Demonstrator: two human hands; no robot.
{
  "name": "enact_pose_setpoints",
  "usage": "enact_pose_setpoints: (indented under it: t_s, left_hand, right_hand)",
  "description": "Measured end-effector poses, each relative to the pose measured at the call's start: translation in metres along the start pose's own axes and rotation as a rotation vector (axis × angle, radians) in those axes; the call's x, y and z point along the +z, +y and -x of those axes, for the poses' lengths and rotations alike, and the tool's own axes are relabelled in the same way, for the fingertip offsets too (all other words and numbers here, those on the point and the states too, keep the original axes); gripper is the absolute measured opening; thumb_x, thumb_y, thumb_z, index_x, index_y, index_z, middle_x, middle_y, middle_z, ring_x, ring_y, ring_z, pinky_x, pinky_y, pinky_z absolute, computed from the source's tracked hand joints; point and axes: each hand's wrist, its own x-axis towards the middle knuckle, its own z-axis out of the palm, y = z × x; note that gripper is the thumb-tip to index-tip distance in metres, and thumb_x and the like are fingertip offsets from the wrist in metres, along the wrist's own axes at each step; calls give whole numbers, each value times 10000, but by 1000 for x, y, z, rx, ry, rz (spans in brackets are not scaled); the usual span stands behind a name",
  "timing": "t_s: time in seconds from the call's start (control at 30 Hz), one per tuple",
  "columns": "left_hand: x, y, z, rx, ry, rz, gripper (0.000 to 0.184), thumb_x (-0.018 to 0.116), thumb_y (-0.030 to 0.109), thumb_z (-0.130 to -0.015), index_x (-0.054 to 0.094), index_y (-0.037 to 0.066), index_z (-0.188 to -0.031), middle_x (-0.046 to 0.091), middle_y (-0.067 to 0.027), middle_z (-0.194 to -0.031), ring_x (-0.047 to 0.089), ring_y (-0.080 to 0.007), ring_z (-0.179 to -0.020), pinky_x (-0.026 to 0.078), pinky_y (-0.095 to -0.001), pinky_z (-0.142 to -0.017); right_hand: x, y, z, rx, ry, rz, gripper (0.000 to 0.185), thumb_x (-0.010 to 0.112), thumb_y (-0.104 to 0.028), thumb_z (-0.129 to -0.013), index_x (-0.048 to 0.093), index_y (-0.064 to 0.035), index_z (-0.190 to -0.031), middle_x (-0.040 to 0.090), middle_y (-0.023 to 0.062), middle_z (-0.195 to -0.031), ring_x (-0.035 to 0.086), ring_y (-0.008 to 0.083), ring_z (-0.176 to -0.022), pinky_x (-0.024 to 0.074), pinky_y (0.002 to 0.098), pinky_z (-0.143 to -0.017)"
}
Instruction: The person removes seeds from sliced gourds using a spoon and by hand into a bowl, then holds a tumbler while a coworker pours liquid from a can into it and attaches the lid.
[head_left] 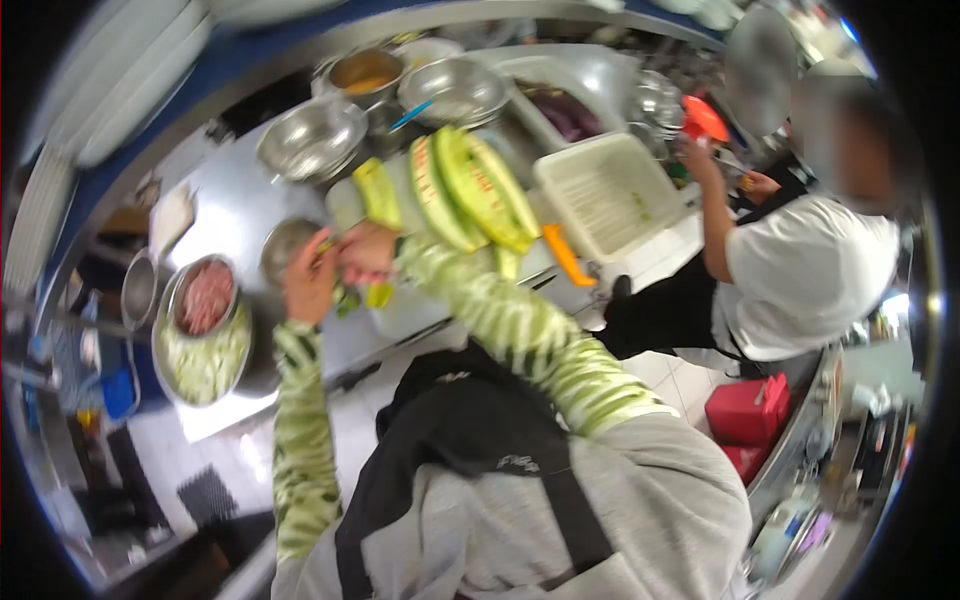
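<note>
- Close together above the desk: left hand, fingers half-curled, and right hand, curled tighter; too blurred to tell what, if anything, in either grip.
- Just beyond right hand, long yellow-green vegetables side by side on cutting board, seemingly grouped for reach.
- Beside left hand, small metal bowl, probably kept handy.
- Farther left, pink meat above pale green pieces, perhaps stacked to save space.
- Orange handle out past board's right end, near desk's front edge; easily knocked.
- More elbow room leftward; rightward, white tub and another person.
</note>
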Motion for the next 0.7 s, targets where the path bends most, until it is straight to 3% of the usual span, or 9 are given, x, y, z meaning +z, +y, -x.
enact_pose_setpoints:
  t_s: [0.03,0.1,0.17,0.27,0.4,0.47,0.53,0.6,0.7]
  left_hand:
    - [-8,-19,-9,168,8,-74,298,589,63,-940,618,52,-1237,670,-73,-955,629,-157,-783,503,-278,-713]
    - [-23,-27,-21,5,-15,30,256,519,106,-976,628,21,-1192,687,-108,-989,642,-158,-845,510,-281,-749]
    - [-36,-52,-37,22,65,-92,267,574,144,-955,619,-11,-1168,680,-128,-1056,632,-210,-991,494,-339,-869]
    - [-38,-56,-42,309,-150,-847,316,654,155,-870,625,-14,-1136,652,-187,-1110,596,-330,-1102,459,-415,-953]
    - [-23,-29,-49,377,59,-843,397,695,132,-771,613,10,-1140,607,-241,-1135,565,-409,-1084,431,-463,-981]
    - [-2,10,-38,185,-35,-671,401,691,143,-778,605,11,-1146,600,-239,-1107,565,-408,-1050,431,-461,-973]
    - [23,-22,-30,228,-136,-587,514,717,204,-753,569,6,-1203,580,-238,-1085,555,-403,-993,450,-464,-934]
    - [57,2,-3,343,-300,-633,717,744,251,-706,475,-10,-1317,549,-263,-1148,543,-412,-1020,463,-478,-910]
    - [81,3,20,123,-338,-694,859,719,216,-693,334,-24,-1423,492,-289,-1206,531,-430,-1062,466,-489,-910]
  right_hand:
    - [2,8,-6,-133,62,-101,239,572,-245,-876,686,-35,-883,654,65,-665,564,134,-451,443,290,-387]
    - [1,-16,8,-45,86,-63,233,562,-215,-882,685,-21,-844,660,62,-659,584,126,-465,460,289,-396]
    - [-3,-2,1,-53,113,-99,213,545,-180,-888,682,-22,-851,664,66,-662,585,132,-464,474,290,-409]
    - [-13,8,10,44,138,-50,208,515,-157,-903,664,-15,-875,662,69,-665,581,137,-459,482,288,-419]
    - [-21,21,60,-130,303,-130,223,483,-153,-902,637,-17,-816,655,80,-646,603,153,-472,488,295,-412]
    - [-28,31,90,-125,342,-115,217,494,-163,-909,630,-14,-829,648,75,-646,593,145,-467,482,290,-407]
    - [-35,42,123,-126,382,-145,217,522,-191,-921,620,-11,-852,633,70,-652,568,124,-459,460,280,-398]
    - [-37,64,147,-146,428,-242,206,532,-188,-926,610,-9,-863,624,76,-652,550,118,-449,447,274,-388]
    - [-37,89,179,-104,519,-370,163,516,-145,-926,605,-8,-930,630,95,-662,546,118,-445,432,267,-371]
